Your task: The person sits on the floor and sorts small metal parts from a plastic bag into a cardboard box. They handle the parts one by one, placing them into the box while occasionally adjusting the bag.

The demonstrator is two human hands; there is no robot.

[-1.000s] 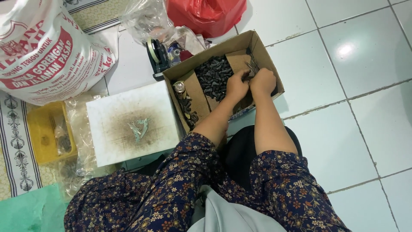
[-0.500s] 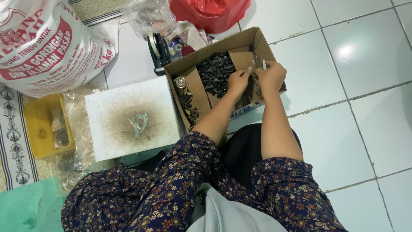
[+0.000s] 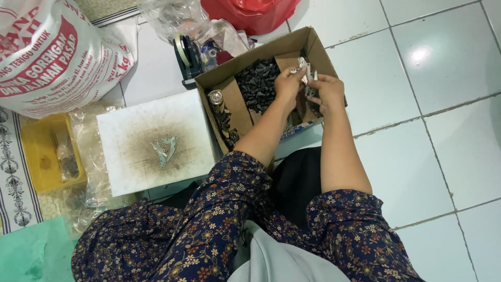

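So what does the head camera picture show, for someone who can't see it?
Two hands, left hand and right hand, hold small silvery metal pieces over an open cardboard box of dark little parts. Beside it sits a stained white board bearing more metal pieces.

sack (image 3: 57, 52): large, white with red print, lying at the floor's top-left corner
red bag (image 3: 250, 11): plastic, at the top edge
clear plastic bags (image 3: 175, 15): crumpled, just left of the red bag
tape dispenser (image 3: 187, 52): dark, below the clear bags
white slab (image 3: 130, 156): square, stained brown at its middle
yellow tray (image 3: 36, 138): near the left edge
tiled floor (image 3: 443, 104): pale, glossy
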